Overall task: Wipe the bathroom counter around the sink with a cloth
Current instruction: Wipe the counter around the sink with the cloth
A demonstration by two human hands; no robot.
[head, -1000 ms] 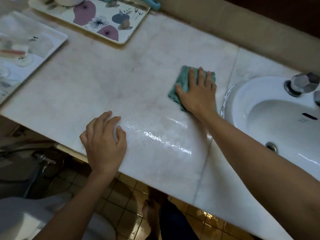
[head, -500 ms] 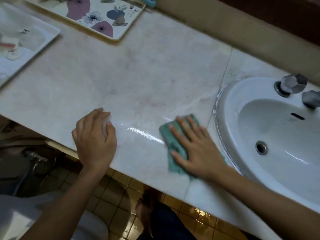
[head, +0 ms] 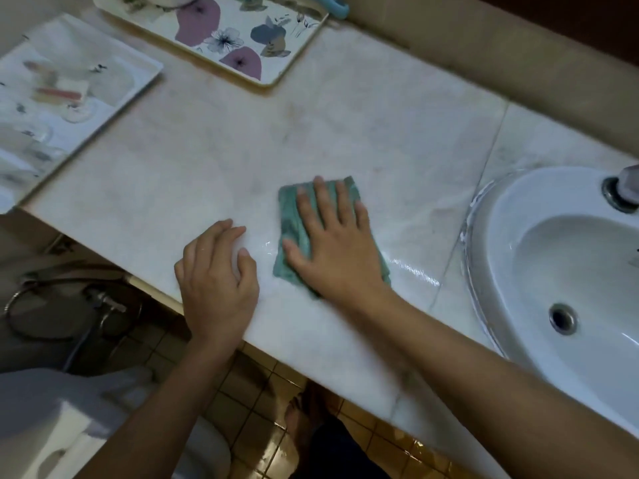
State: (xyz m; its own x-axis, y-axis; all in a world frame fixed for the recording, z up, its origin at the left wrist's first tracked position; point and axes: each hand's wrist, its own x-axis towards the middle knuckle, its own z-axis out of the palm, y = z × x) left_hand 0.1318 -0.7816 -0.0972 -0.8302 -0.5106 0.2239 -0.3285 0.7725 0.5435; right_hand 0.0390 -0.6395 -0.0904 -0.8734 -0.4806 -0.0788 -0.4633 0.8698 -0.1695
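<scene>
A folded green cloth lies flat on the pale marble counter, left of the white sink. My right hand presses down on the cloth with straight, spread fingers and covers most of it. Just left of the cloth, my left hand rests on the counter near its front edge, fingers loosely bent, holding nothing. A wet, shiny streak runs on the counter to the right of the cloth toward the sink.
A flowered tray stands at the back of the counter. A white tray with small items sits at the far left. A metal tap is on the sink's rim. Below the counter are a tiled floor and a toilet.
My right hand has slid the cloth left and away from the front edge, closer to my left hand. The left hand has stayed put.
</scene>
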